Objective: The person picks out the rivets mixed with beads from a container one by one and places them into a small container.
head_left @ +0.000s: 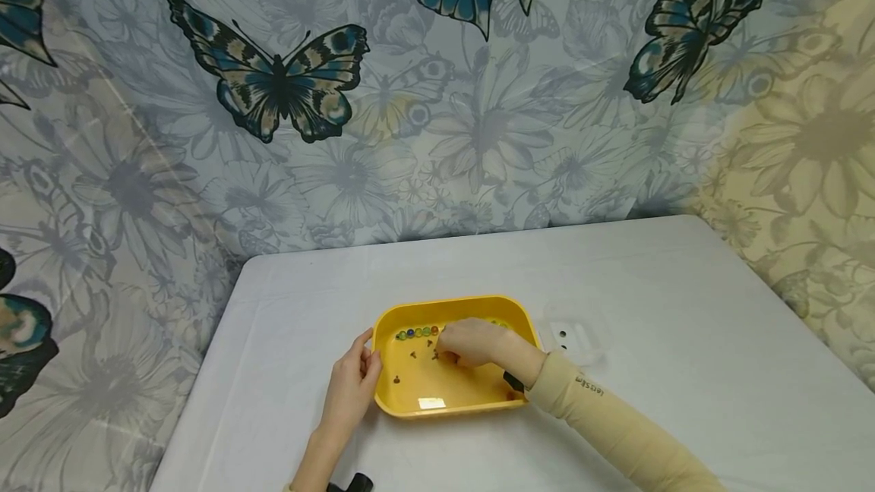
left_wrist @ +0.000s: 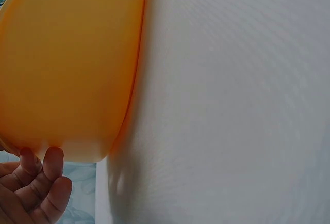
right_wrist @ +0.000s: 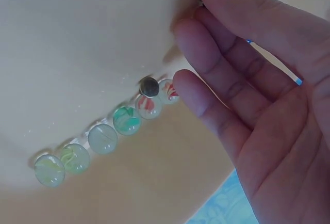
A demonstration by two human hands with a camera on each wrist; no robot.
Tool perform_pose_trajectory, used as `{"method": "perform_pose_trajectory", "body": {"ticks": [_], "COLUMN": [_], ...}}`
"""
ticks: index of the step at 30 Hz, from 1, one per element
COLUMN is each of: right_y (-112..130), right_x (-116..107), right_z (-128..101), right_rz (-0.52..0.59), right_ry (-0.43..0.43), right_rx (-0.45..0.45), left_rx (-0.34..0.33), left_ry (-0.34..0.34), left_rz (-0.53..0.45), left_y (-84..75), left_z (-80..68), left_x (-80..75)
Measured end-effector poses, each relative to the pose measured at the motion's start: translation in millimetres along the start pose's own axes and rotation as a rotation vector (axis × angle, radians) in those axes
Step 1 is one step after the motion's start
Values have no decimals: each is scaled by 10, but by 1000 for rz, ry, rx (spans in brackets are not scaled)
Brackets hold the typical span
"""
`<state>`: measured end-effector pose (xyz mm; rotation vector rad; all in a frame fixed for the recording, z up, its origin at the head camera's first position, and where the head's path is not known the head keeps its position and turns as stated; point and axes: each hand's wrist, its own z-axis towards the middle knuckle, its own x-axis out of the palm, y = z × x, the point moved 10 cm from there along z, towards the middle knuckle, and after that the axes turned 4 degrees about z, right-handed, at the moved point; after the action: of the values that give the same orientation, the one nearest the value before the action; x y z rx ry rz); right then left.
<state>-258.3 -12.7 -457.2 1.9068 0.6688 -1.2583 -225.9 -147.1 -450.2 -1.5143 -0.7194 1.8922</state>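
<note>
A yellow tray point(head_left: 451, 393) sits on the white table, with my left hand point(head_left: 353, 382) holding its left rim. From the left wrist, fingertips point(left_wrist: 53, 163) press against the tray's outer wall. My right hand point(head_left: 475, 342) reaches down inside the tray. Its thumb and index finger pinch a small dark piece point(right_wrist: 201, 3), mostly hidden by the fingers. Glass marbles point(head_left: 419, 332) line up along the tray's far side; beside the right hand, several patterned marbles point(right_wrist: 103, 139) form a row. A dark round-headed piece point(right_wrist: 149, 87) lies against this row. Several small brown tack-like pieces point(head_left: 413, 355) are scattered on the tray floor.
A clear plastic container point(head_left: 574, 340) with dark spots stands right of the tray. Reddish-brown bits point(head_left: 513, 395) lie in the tray's near right corner, partly behind the right wrist. Behind the table point(head_left: 307, 287) hangs a butterfly-patterned cloth point(head_left: 478, 173).
</note>
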Motion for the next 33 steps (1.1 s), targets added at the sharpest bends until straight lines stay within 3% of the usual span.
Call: {"method": "perform_pose_trajectory", "body": {"ticks": [20, 33], "right_y": [5, -36], "right_x": [-34, -204], "right_z": [-14, -38], "right_rz": [-16, 25], "right_ry": [-17, -46], "right_rx": [-5, 3], "left_rx": [-17, -40], "left_ry": [1, 14], "left_rz": [2, 4], "left_y": [15, 49], "left_z": [-5, -1], "left_x": [14, 30]}}
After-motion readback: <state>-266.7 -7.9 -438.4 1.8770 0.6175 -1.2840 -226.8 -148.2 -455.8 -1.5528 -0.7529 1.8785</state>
